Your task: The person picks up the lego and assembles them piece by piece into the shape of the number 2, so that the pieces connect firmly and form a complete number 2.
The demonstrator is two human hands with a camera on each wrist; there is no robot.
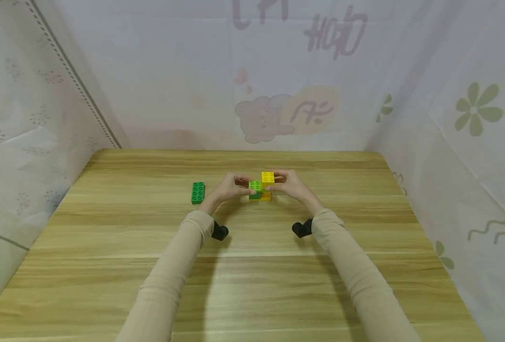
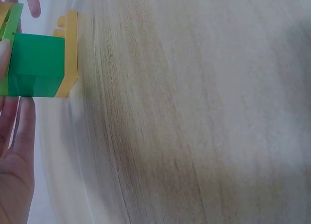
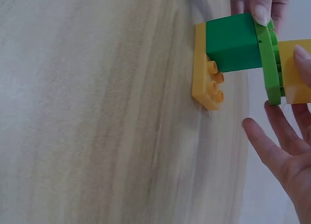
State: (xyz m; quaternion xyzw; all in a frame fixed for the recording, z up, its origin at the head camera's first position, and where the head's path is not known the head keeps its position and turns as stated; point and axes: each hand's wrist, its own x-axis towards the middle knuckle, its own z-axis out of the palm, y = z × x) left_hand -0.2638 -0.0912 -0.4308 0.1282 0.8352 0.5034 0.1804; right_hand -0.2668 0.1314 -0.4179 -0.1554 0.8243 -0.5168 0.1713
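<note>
A small stack of toy building bricks stands at the middle of the table. At its bottom lies a flat orange-yellow plate (image 3: 200, 63), with a dark green brick (image 3: 233, 46) covering one end and studs bare at the other. Across the green brick sits a thin light green plate (image 1: 254, 185), overhanging to the right. My left hand (image 1: 226, 188) pinches that light green plate with thumb and fingers from the left. On the overhanging end is a yellow brick (image 1: 267, 177), which my right hand (image 1: 293, 184) grips, thumb on its near side.
A loose green brick (image 1: 198, 193) with two rows of studs lies left of my left hand. The wooden table (image 1: 252, 294) reaches back to a cloth-covered wall (image 1: 184, 85). Black wrist-worn devices (image 1: 220, 232) stick out under both sleeves.
</note>
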